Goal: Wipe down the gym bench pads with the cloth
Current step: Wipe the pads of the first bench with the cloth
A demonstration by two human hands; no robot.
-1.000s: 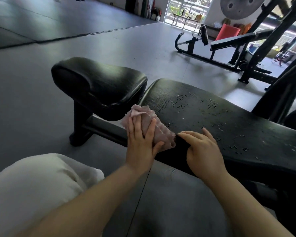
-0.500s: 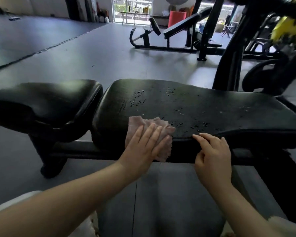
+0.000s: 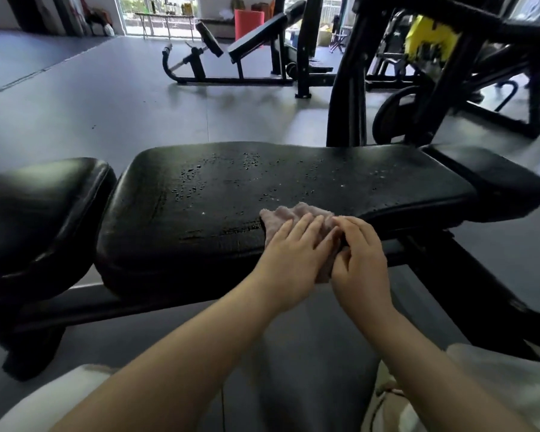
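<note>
— Where's the cloth?

— The pink cloth (image 3: 293, 215) lies on the near edge of the middle bench pad (image 3: 262, 188), right of centre, draped partly over the side. My left hand (image 3: 289, 261) presses flat on it, fingers straight and slightly spread.

— And your other hand?

— My right hand (image 3: 360, 260) is just beside the left, fingers curled, pinching the cloth's right edge.

— What about the pad itself?

— Droplets (image 3: 219, 169) are scattered across its far half. The seat pad (image 3: 35, 207) sits to the left, another pad (image 3: 493, 179) to the right.

— Any brand or writing?

— None I can read; the yellow patch (image 3: 430, 35) on the far right machine is too blurred.
</note>
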